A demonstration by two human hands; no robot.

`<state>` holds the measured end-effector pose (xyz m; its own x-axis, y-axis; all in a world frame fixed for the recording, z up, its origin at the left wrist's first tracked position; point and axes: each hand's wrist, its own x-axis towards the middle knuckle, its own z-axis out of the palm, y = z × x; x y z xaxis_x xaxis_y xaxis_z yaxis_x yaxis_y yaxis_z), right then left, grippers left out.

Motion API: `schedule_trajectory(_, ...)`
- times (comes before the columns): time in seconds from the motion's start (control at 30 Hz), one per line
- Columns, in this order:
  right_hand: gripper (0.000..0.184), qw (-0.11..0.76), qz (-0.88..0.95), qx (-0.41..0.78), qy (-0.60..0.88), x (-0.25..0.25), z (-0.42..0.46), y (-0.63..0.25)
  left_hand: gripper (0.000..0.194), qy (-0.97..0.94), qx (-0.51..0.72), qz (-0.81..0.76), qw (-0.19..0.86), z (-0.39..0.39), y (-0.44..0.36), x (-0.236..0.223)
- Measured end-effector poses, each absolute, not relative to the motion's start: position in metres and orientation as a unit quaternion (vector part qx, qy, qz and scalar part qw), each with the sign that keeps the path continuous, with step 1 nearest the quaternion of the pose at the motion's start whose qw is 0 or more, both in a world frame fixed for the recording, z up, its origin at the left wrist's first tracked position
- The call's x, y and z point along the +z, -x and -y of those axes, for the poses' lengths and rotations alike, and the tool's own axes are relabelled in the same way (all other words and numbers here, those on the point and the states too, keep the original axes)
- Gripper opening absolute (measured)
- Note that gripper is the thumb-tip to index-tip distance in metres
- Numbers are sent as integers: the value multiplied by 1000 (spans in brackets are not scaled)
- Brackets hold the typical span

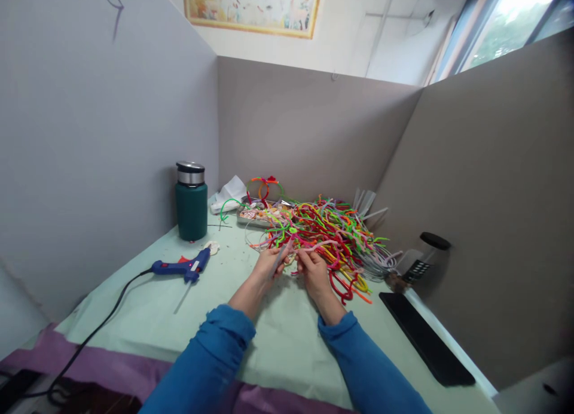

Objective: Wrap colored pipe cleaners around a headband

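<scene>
Both of my hands are close together in front of a heap of coloured pipe cleaners [329, 222]. My left hand [266, 265] is closed around a pale lilac, strip-like piece [278, 261], which slants up past the fingers toward a pink tip. The exact kind of this piece is hard to make out. In a pinch, my right hand [315, 273] has a pink pipe cleaner [320, 245] that curves off to the right. The fingertips of the two hands nearly meet, and small details between them are hidden.
To the left lies a blue glue gun [183, 267] with its black cord. Behind it stands a green bottle [191, 204]. A metal tray [253, 221] of small pieces is at the back. A lidded clear jar [426, 264] and a black slab [426, 339] are on the right. Grey partitions [314, 115] surround the table.
</scene>
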<state>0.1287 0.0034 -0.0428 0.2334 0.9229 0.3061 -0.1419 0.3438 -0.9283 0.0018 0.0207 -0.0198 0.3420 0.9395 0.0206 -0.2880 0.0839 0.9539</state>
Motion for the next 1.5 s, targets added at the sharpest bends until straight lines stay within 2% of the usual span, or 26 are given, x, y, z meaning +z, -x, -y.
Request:
schedule_trajectory(0.23, 29, 680, 461, 397, 409, -44, -4, -129, 31, -479, 435, -304, 699, -25, -1, -21)
schedule_trajectory(0.47, 20, 669, 490, 384, 405, -42, -1, -130, 30, -498, 436, -313, 681, -27, 0, -23)
schedule_trajectory(0.63, 23, 646, 527, 368, 412, -37, 5, -127, 28, -530, 453, -362, 619, -27, -3, -24)
schedule_trajectory(0.9, 23, 640, 539, 302, 457, -45, -1, -124, 21, -618, 479, -442, 439, -24, -9, -27)
schedule_trajectory(1.03, 23, 639, 556, 262, 463, -45, -2, -122, 21, -643, 470, -449, 405, -22, -8, -26)
schedule_trajectory(1.2, 17, 636, 580, 240, 449, -44, 1, -122, 20, -615, 467, -466, 432, -30, -8, -32)
schedule_trajectory(1.33, 20, 646, 572, 232, 449, -45, 0, -127, 28, -579, 462, -465, 486, -34, -6, -34)
schedule_trajectory(1.5, 20, 652, 553, 248, 456, -45, -6, -130, 25, -556, 440, -448, 544, -31, -8, -31)
